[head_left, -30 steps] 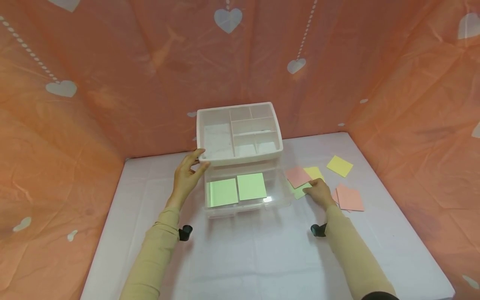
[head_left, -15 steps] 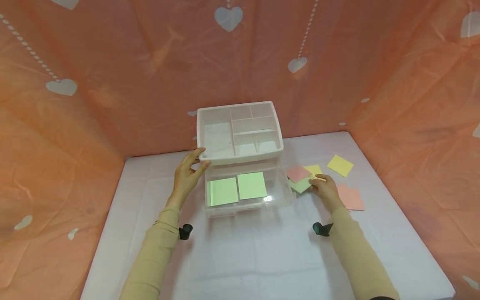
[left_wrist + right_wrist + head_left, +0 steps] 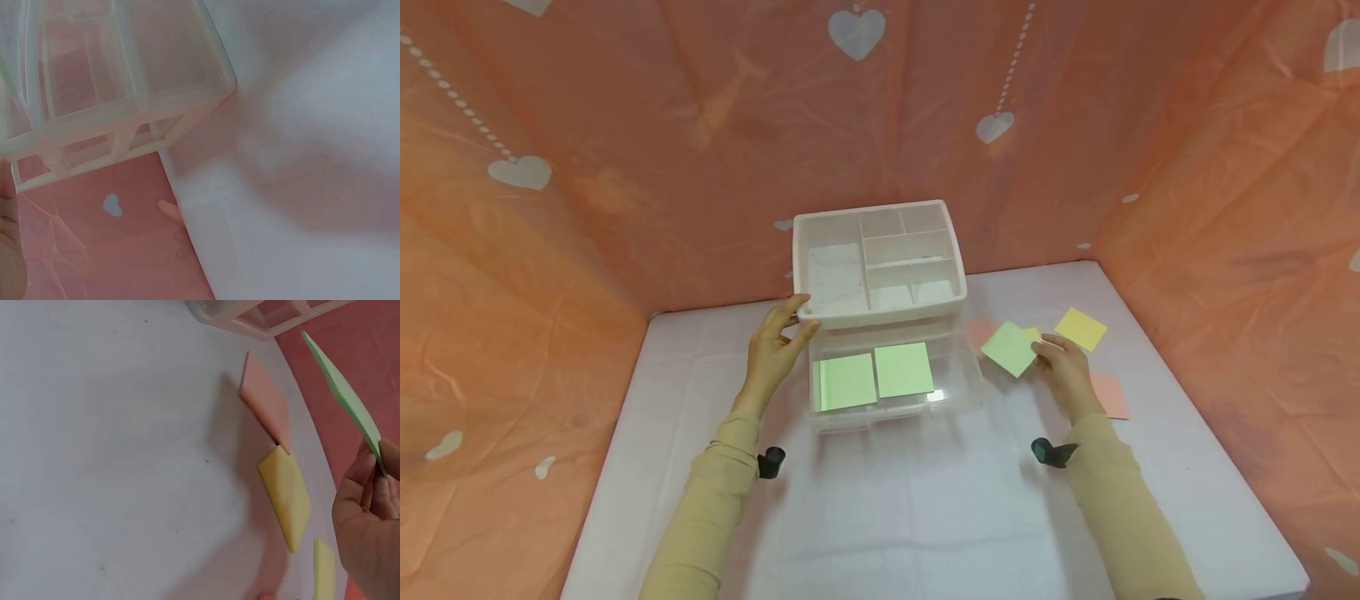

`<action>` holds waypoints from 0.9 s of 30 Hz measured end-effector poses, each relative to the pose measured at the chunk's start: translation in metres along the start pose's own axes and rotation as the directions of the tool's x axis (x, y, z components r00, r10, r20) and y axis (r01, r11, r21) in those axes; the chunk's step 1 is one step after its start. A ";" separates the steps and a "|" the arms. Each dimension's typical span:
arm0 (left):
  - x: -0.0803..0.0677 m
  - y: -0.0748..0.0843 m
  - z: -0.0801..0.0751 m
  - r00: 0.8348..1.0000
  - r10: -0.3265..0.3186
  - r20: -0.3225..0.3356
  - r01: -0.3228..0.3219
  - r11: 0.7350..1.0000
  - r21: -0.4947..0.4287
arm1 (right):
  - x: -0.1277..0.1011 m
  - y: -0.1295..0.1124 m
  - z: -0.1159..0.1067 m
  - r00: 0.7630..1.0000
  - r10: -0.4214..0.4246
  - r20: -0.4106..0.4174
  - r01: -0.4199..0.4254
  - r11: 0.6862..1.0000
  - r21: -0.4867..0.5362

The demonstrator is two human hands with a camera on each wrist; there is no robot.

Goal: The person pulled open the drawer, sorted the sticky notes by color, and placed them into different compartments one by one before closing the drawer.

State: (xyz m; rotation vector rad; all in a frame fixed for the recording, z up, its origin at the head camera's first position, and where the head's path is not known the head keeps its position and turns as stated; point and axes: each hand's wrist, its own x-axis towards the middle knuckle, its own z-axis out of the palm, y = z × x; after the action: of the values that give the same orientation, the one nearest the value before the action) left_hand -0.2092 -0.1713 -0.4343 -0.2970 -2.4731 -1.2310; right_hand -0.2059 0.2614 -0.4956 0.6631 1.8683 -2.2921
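A white plastic organiser (image 3: 880, 312) stands at the back of the table, its top tray split into compartments. Its clear drawer (image 3: 955, 396) is pulled out and holds two green note pads (image 3: 872, 379). My left hand (image 3: 775, 350) grips the organiser's front left corner; in the left wrist view only the organiser's underside (image 3: 119, 106) shows. My right hand (image 3: 1063, 371) pinches a green note pad (image 3: 1009, 348) by its edge, lifted off the table to the right of the drawer. The right wrist view shows that green pad (image 3: 344, 394) edge-on above the table.
Loose pads lie on the white table (image 3: 925, 517) at the right: a pink pad (image 3: 979, 330) by the organiser, a yellow pad (image 3: 1080, 328), another yellow one (image 3: 1033, 334) and a pink pad (image 3: 1111, 395) behind my right hand. Orange heart-patterned cloth walls close in three sides.
My right hand has picked the green pad out from under the pink one and raised it off the table. The left hand has stayed on the organiser.
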 end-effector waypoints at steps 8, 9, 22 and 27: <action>0.000 -0.001 0.001 1.000 0.014 -0.009 -0.014 1.000 0.006 | -0.006 -0.013 0.001 0.997 -0.049 0.057 0.042 0.991 0.127; 0.000 -0.001 0.001 1.000 0.013 -0.009 -0.013 1.000 0.006 | -0.007 -0.015 0.001 0.997 -0.055 0.063 0.046 0.989 0.137; 0.000 -0.002 0.000 1.000 -0.003 0.000 0.003 1.000 -0.009 | -0.023 -0.037 0.007 0.985 -0.125 0.117 0.086 0.951 0.298; 0.000 -0.002 0.001 1.000 0.018 -0.010 -0.019 1.000 -0.005 | -0.032 -0.045 0.013 0.982 -0.148 0.120 0.102 0.939 0.327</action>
State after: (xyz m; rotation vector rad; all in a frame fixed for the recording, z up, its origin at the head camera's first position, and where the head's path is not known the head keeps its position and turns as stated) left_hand -0.2104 -0.1718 -0.4364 -0.3139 -2.4542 -1.2281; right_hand -0.1967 0.2539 -0.4403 0.4062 1.5316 -2.6778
